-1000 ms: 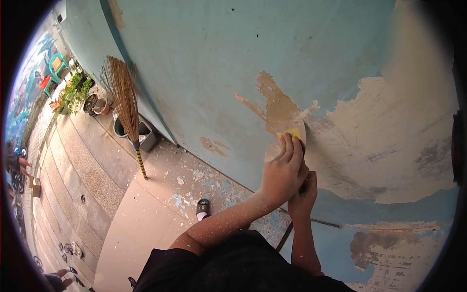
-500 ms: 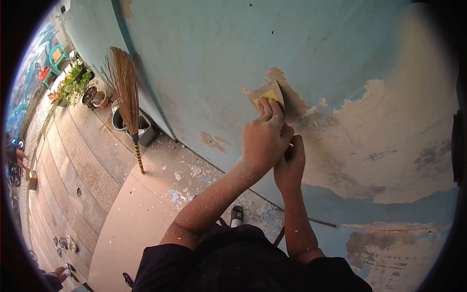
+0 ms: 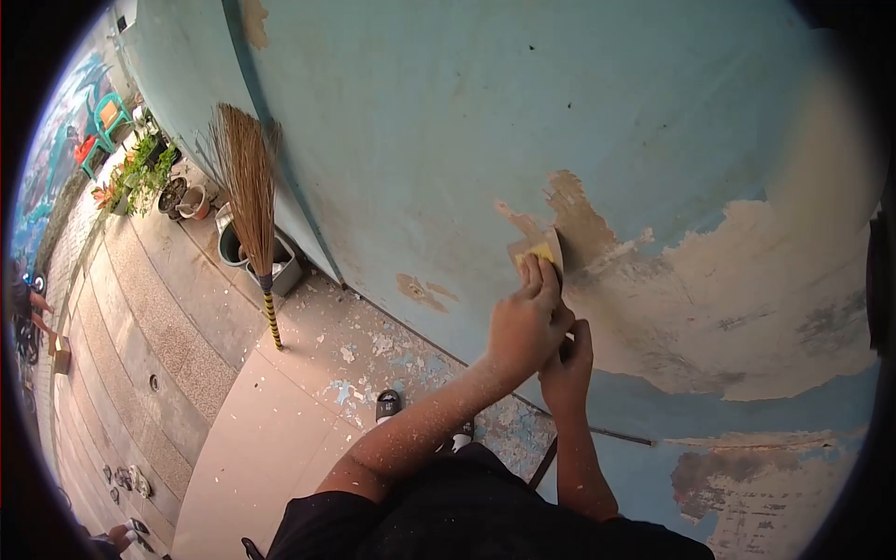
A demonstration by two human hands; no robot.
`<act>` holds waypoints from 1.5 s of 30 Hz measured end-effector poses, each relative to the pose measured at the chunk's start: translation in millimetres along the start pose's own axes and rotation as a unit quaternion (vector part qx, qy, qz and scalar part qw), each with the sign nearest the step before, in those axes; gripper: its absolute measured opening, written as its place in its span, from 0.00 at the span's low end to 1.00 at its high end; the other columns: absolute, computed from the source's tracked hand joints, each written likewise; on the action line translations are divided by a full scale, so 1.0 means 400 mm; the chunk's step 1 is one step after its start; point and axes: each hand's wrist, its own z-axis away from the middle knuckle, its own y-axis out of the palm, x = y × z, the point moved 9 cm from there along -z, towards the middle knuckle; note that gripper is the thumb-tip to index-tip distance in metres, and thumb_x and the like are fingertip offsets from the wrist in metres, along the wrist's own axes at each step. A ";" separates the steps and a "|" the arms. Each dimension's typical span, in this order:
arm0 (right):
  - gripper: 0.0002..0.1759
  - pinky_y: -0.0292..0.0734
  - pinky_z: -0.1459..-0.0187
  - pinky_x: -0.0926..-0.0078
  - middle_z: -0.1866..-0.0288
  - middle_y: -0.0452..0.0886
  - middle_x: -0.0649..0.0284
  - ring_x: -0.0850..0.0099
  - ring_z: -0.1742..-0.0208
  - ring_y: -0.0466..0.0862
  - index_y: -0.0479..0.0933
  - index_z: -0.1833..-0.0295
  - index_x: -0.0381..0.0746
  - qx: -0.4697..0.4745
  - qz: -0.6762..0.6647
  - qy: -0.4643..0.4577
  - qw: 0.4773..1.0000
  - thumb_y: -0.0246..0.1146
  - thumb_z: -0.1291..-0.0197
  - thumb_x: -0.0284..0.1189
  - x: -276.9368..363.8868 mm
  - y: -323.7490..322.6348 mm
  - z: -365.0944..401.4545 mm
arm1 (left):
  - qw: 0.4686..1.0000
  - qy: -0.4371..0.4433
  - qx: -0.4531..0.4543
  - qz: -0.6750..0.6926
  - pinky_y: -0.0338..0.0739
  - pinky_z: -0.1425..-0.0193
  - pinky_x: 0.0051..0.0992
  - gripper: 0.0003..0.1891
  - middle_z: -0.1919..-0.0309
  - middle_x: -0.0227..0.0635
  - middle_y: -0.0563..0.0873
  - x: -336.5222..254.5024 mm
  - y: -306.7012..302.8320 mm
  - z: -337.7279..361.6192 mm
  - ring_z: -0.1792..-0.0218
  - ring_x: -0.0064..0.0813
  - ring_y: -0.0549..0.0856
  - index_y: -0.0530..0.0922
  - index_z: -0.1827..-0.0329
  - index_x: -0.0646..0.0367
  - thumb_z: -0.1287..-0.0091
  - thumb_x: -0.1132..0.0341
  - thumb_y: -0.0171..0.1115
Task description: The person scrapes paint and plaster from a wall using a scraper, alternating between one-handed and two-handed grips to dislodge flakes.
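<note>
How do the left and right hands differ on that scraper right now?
The left hand sits higher, fingers stretched flat onto the scraper blade; the right hand is lower, curled around the handle. The left hand shows its whole back; the right hand is partly hidden behind it. Both press the scraper against the wall.

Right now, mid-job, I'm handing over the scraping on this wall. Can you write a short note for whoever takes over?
Left hand: fingers laid flat on the scraper blade, pressing it to the wall.
Right hand: closed round the scraper's handle, just below the left.
Scraper: blade at the left edge of the brown stripped patch.
Done: large pale bare area to the right; paint flakes on the floor.
Left: blue paint covers the wall above and to the left. A broom leans there.
</note>
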 end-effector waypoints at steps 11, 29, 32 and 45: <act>0.06 0.72 0.68 0.77 0.71 0.77 0.63 0.80 0.69 0.77 0.70 0.57 0.33 -0.011 0.017 0.084 0.996 0.61 0.31 0.21 -0.100 0.055 0.029 | 1.000 0.004 0.025 0.005 0.88 0.60 0.39 0.29 0.42 0.72 0.80 0.120 0.027 0.046 0.58 0.54 0.91 0.74 0.39 0.79 0.42 0.68 0.63; 0.04 0.78 0.59 0.73 0.66 0.84 0.60 0.75 0.64 0.83 0.75 0.54 0.32 -0.116 0.058 0.027 0.991 0.61 0.31 0.22 0.074 -0.171 0.082 | 0.981 0.096 0.145 0.088 0.85 0.46 0.41 0.29 0.37 0.79 0.73 -0.175 0.019 -0.013 0.38 0.64 0.80 0.69 0.32 0.78 0.34 0.71 0.66; 0.04 0.78 0.59 0.73 0.66 0.84 0.58 0.75 0.64 0.83 0.75 0.57 0.31 -0.099 0.040 0.008 0.994 0.61 0.31 0.21 0.091 -0.187 0.071 | 0.985 0.081 0.134 0.076 0.87 0.51 0.39 0.30 0.37 0.79 0.73 -0.179 0.025 -0.025 0.42 0.62 0.83 0.70 0.33 0.78 0.36 0.72 0.66; 0.06 0.75 0.63 0.71 0.67 0.82 0.55 0.73 0.67 0.81 0.73 0.55 0.32 -0.053 0.076 -0.067 0.993 0.63 0.33 0.22 0.253 -0.145 -0.014 | 0.997 0.046 -0.025 0.065 0.87 0.55 0.35 0.29 0.37 0.68 0.78 -0.216 -0.074 -0.121 0.48 0.52 0.89 0.75 0.33 0.70 0.38 0.70 0.67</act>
